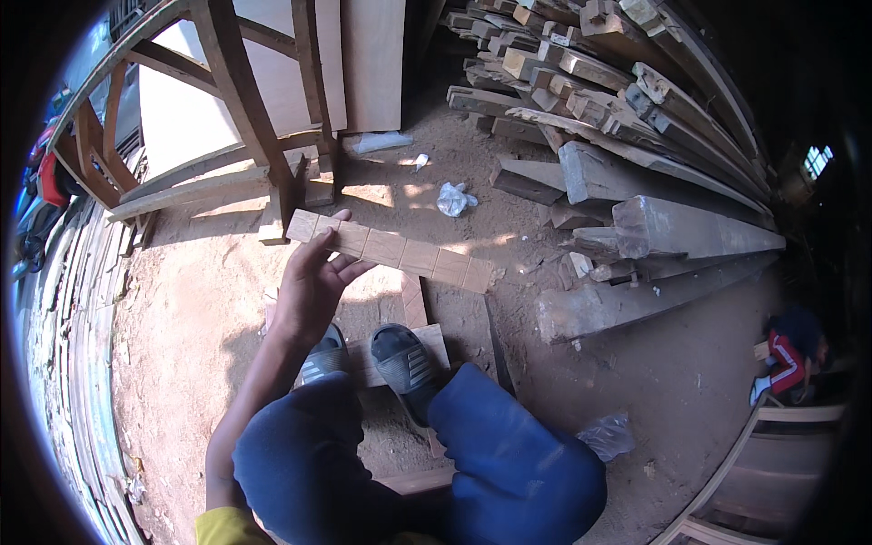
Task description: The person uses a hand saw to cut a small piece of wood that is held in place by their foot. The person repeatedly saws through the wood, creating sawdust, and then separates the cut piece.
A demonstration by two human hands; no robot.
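Left hand [313, 277] fingers clamped on long flat pale wooden strip [391, 250] crossed by pencil lines; crumpled white plastic bag [454, 198] beyond on dirt; right hand unseen.

My left hand [313, 282] grips a marked wooden strip [391, 249] near its left end, held level above my sandalled feet [404, 359]; stacked timber [599, 118] lies beyond.

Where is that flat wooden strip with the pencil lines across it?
In the head view, the pale flat wooden strip sits centre-left, held at one end by the left hand, above the dark sandals and the sandy ground.
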